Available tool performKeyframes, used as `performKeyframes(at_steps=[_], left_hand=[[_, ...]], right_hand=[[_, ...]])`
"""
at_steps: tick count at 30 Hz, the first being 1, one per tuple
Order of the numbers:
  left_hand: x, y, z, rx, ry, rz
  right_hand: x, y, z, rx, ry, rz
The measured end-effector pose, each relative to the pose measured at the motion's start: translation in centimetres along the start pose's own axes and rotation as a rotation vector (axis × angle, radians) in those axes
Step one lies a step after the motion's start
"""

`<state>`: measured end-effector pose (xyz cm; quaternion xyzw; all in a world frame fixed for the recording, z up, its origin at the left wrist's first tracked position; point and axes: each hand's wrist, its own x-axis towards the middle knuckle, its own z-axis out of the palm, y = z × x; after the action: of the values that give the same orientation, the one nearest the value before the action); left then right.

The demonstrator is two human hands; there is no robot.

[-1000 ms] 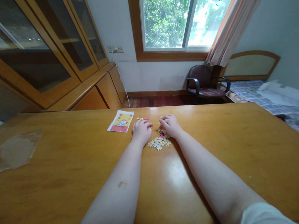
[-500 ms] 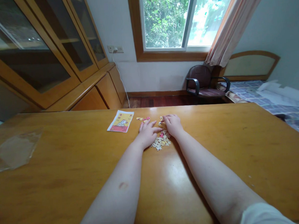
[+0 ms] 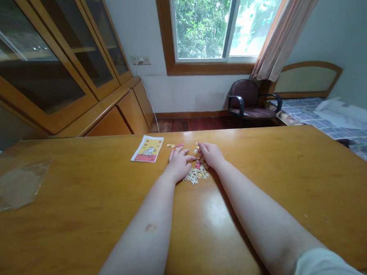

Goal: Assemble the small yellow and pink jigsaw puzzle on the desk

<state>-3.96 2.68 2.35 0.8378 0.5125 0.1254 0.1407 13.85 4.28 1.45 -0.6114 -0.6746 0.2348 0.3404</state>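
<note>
A loose heap of jigsaw puzzle pieces [image 3: 198,175], mostly pale with some pink, lies on the wooden table [image 3: 115,239]. My left hand [image 3: 179,164] rests at the heap's left edge, palm down, its fingers spread and holding nothing. Just beyond its fingertips are a few yellow and pink pieces [image 3: 171,146]. To the right, my right hand [image 3: 212,155] has its fingers curled together in a pinch beside a small strip of pieces [image 3: 196,148]. A puzzle piece appears to be between those fingertips, though they mostly cover it.
A picture card [image 3: 147,149] with an animal on yellow and pink lies left of my hands. Farther left is a clear plastic bag [image 3: 18,183]. Beyond the table stand a glass-door cabinet [image 3: 107,92], an armchair [image 3: 246,97] and a bed [image 3: 305,106].
My right hand's fingers have drawn in closer together beside the strip of pieces. My left hand has barely moved, and the view has shifted slightly.
</note>
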Motion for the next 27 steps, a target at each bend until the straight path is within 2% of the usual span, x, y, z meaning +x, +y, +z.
performKeyframes(at_steps=[5, 9, 12, 21, 24, 27], left_hand=[[-0.06, 0.01, -0.07, -0.014, 0.019, 0.042], [-0.02, -0.04, -0.01, -0.01, 0.018, 0.037], [0.03, -0.05, -0.01, -0.009, 0.035, 0.013], [0.05, -0.17, 0.04, -0.028, 0.077, 0.003], [0.09, -0.36, 0.14, -0.041, 0.102, 0.035], [0.09, -0.36, 0.14, -0.032, 0.063, 0.073]], right_hand=[[0.12, -0.11, -0.12, -0.093, 0.026, 0.059], [0.09, -0.17, -0.06, -0.095, -0.009, 0.066], [0.01, -0.14, 0.0, -0.052, -0.046, 0.048], [0.16, 0.39, 0.38, 0.027, -0.043, 0.01], [0.13, 0.4, 0.37, 0.038, -0.014, -0.023], [0.04, 0.23, 0.34, 0.072, -0.049, -0.072]])
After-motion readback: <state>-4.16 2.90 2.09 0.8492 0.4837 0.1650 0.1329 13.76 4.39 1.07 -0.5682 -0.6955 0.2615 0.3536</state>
